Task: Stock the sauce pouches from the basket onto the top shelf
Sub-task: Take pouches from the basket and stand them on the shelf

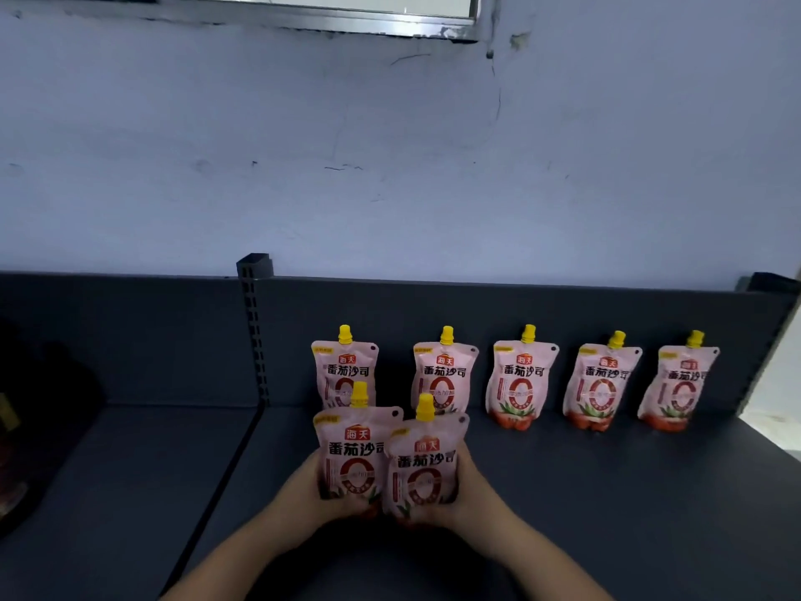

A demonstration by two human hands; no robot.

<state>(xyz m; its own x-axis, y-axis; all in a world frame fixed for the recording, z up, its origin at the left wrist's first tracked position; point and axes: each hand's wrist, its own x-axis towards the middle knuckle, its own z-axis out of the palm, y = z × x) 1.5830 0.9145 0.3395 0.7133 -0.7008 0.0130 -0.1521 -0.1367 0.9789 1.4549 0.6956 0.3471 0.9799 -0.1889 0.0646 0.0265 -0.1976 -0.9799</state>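
Several pink sauce pouches with yellow caps stand upright in a row against the back panel of the dark grey top shelf (607, 483); the rightmost (680, 386) stands near the shelf's right end. My left hand (310, 492) grips one pouch (353, 453) from its left side. My right hand (470, 492) grips a second pouch (427, 470) from its right side. Both held pouches are upright, side by side, the right one overlapping the left, in front of the two leftmost pouches of the row. The basket is out of view.
A slotted metal upright (253, 327) divides the back panel, and a seam runs forward from it across the shelf. Dark objects (26, 427) sit at the far left. A scuffed white wall (390, 145) rises behind the shelf.
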